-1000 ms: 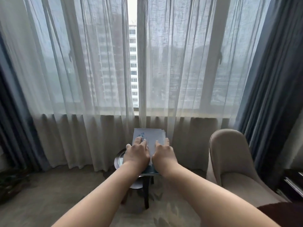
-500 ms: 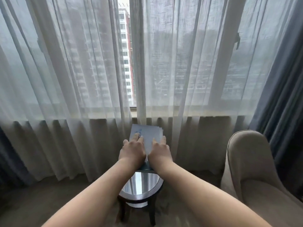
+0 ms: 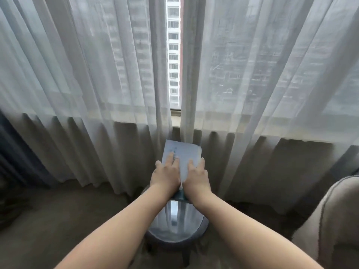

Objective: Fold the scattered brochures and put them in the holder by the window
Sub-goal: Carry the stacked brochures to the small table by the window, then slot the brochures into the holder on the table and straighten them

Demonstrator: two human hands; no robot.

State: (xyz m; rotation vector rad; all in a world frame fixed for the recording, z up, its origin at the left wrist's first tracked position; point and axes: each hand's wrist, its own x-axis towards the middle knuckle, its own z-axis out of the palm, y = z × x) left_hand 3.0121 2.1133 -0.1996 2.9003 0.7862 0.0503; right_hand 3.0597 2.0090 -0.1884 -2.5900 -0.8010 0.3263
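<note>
A stack of pale folded brochures (image 3: 183, 152) with faint blue print stands upright at the far edge of a small round side table (image 3: 177, 226), right against the sheer curtain. My left hand (image 3: 166, 174) lies on the stack's front left, fingers stretched up over the paper. My right hand (image 3: 196, 176) lies on its front right, fingers reaching round the stack's right edge. Between my wrists a dark teal piece (image 3: 179, 195) shows, likely the holder; most of it is hidden by my hands.
Sheer white curtains (image 3: 116, 84) hang across the window, with a narrow gap (image 3: 173, 55) showing buildings outside. A beige armchair (image 3: 330, 220) stands at the right. A dark curtain (image 3: 11, 152) hangs at the far left. Carpet covers the floor around the table.
The view has come closer and tilted down, so the table's glossy top is now in full view. Both hands stay on the brochure stack in the same place.
</note>
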